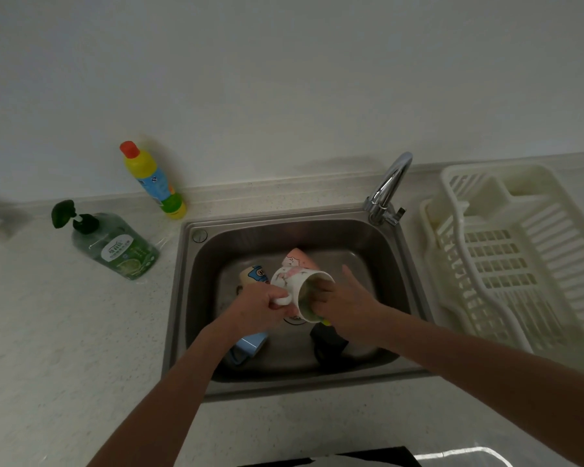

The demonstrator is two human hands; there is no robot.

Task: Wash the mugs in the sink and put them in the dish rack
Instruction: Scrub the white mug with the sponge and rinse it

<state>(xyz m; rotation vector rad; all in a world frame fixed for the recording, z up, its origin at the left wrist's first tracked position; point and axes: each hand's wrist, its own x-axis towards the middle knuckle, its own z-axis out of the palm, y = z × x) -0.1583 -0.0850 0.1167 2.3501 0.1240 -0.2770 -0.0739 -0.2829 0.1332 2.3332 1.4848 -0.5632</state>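
Note:
Over the steel sink (317, 230) I hold a white mug with a pink pattern (295, 279), tipped on its side with its mouth facing right. My left hand (262, 306) grips its handle. My right hand (343, 301) has its fingers inside the mug's mouth, pressing a green-yellow sponge (325, 321) of which only an edge shows. In the basin lie a pink mug (300, 259), a beige mug with a blue print (253, 274), a light blue mug (248, 345) and a dark mug (327, 345). The white dish rack (506, 257) stands to the right of the sink.
A chrome faucet (386, 190) rises at the sink's back right corner. On the counter to the left stand a green pump bottle of dish soap (115, 247) and a yellow-blue bottle with a red cap (154, 182). A dark object sits at the bottom edge.

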